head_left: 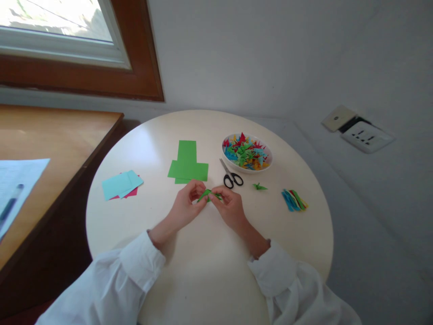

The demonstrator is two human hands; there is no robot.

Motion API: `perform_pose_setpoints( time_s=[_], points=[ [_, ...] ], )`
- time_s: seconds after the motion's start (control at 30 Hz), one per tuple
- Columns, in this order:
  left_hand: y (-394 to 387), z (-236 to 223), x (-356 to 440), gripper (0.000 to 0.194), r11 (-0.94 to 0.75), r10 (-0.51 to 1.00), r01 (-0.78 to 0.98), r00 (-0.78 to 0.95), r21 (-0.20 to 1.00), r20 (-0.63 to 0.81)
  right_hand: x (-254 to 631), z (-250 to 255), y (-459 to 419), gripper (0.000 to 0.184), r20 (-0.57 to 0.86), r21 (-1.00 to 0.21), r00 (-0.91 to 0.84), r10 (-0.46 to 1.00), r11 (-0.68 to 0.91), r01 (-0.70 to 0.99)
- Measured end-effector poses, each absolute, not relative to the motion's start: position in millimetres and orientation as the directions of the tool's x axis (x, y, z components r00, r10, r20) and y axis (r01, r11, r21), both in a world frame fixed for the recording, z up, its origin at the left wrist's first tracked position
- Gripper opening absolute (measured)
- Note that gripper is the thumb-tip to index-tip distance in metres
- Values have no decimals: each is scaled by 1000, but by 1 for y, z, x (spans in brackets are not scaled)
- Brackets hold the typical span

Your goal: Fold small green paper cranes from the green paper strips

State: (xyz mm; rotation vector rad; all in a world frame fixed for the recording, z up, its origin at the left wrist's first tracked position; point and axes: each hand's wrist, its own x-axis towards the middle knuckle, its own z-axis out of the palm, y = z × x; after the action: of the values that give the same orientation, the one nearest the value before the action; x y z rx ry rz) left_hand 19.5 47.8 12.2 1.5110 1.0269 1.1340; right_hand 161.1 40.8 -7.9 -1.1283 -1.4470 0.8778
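Observation:
A small folded green paper (209,194) is pinched between my two hands above the middle of the round table. My left hand (189,198) grips its left side between thumb and fingers. On the right side, my right hand (231,207) pinches it the same way, and the fingers partly cover its shape. Just beyond my hands lie several flat green paper sheets (187,158), overlapping crosswise. Scissors with black handles (229,177) rest beyond my right hand, blades pointing away. Right of them sits a small green paper crane (260,186).
A white bowl (248,171) full of colourful folded paper pieces stands at the back right. Paper strips (294,200) lie at the right edge of the round white table (203,271). Light blue and pink sheets (122,184) lie left. A wooden desk (61,135) adjoins at left.

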Motion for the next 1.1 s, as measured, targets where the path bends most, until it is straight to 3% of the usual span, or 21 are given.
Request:
perform_pose_setpoints(
  time_s=[0.63, 1.1],
  points=[
    [53, 4, 17, 8, -177, 964, 185, 229, 967, 133, 161, -9, 41, 10, 213, -964, -10, 977, 211, 164],
    [53, 13, 18, 14, -87, 965, 115, 257, 990, 55, 161, -9, 42, 8, 208, -969, 10, 978, 205, 137]
  ],
)
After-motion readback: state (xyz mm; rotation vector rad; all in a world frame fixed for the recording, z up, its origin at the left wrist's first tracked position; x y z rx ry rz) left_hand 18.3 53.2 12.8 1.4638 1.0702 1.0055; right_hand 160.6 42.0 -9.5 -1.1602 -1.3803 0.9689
